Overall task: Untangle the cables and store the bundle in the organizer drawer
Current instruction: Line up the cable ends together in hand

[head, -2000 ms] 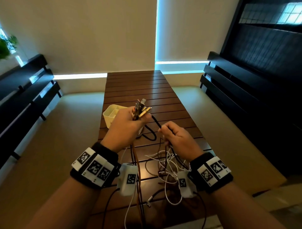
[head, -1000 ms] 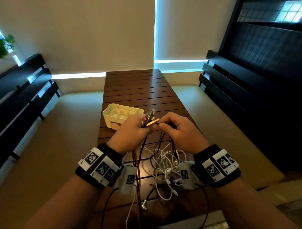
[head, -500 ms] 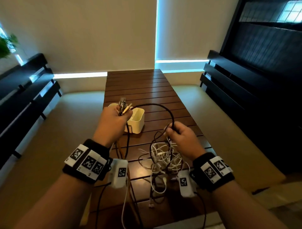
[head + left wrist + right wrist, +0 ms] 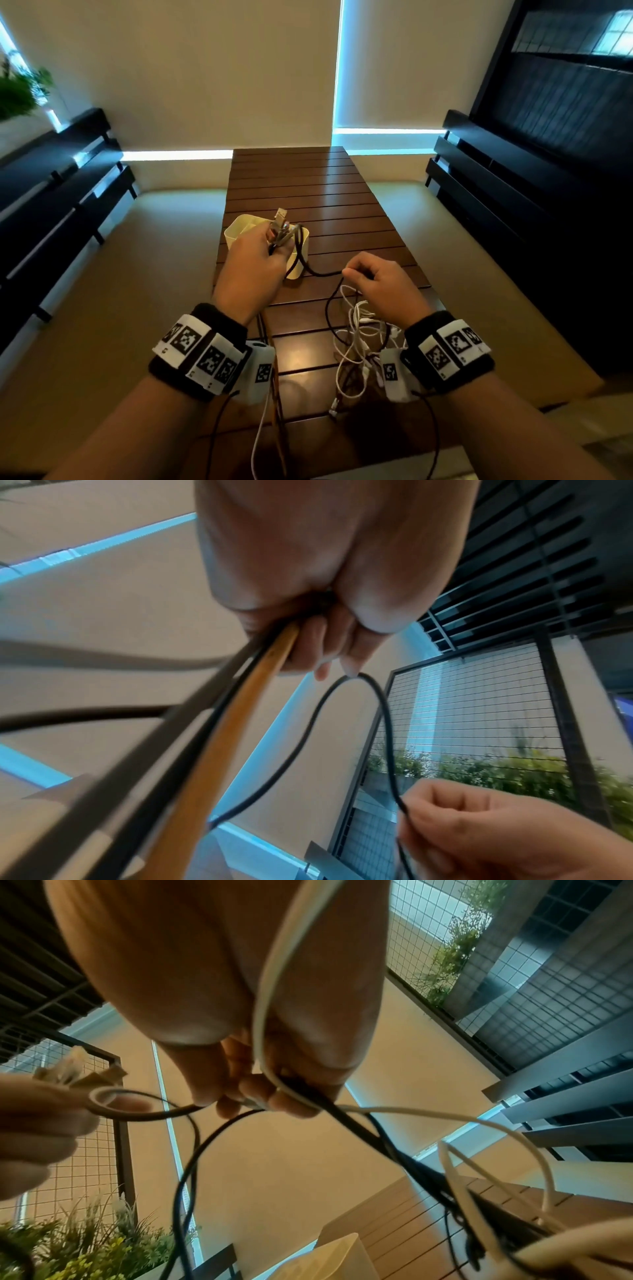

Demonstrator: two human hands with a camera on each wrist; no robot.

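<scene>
My left hand [image 4: 255,270] grips a bunch of cable ends with metal plugs [image 4: 280,229] sticking up, held over the cream organizer drawer [image 4: 236,230]. In the left wrist view several cables, one orange [image 4: 219,745], run down from that left hand [image 4: 318,631]. A black cable [image 4: 317,272] sags from the bunch to my right hand [image 4: 380,286], which pinches it. Under the right hand lies a tangle of white and dark cables [image 4: 361,334]. In the right wrist view a white cable [image 4: 270,988] and black cables [image 4: 356,1126] pass through the right hand [image 4: 260,1096].
The slatted wooden table [image 4: 308,185] runs away from me, with bare slats beyond the drawer. Dark benches stand on the left [image 4: 51,185] and on the right [image 4: 486,192]. Loose cable ends [image 4: 270,421] trail toward the table's near edge.
The black cable, arched high between my hands half a second ago, now sags low. My right hand has shifted right and pinches it at the fingertips. The left hand stays over the drawer.
</scene>
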